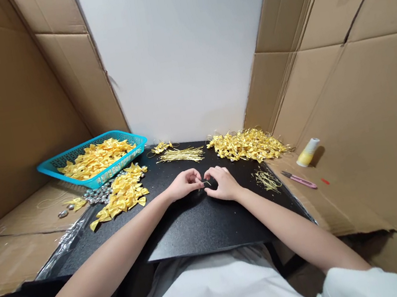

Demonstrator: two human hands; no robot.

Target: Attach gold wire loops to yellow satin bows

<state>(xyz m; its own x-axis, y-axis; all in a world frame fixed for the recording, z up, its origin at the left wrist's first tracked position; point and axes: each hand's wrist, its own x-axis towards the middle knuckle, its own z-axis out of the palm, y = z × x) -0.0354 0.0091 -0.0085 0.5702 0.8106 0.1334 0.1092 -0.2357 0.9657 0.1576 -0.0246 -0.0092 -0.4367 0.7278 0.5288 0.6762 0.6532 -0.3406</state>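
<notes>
Seen from above, a person's two bare hands meet near the centre of the frame, over a black table (197, 230). The left hand (187, 183) is pinched closed at the fingertips on a thin, pale strand (207, 183), whose exact kind is too small to make out. The right hand (222, 183) faces it just beside, thumb and forefinger curved with a gap between them, the strand lying in that gap. Left of centre, yellow fabric bows (124, 194) lie in a loose heap beside silver bells (97, 196); behind them, at the left, a turquoise plastic basket (97, 180) holds more yellow bows (97, 158). Beyond the hands, near mid-frame, is a bundle of gold ties (181, 155), and right of it a large pile of gold ornaments (247, 144). At right, a small tangle of gold scraps (267, 181) lies near a pink-handled cutter (300, 180) and a yellow-and-white thread cone (308, 152). Cardboard panels (377, 103) stand on both sides.
</notes>
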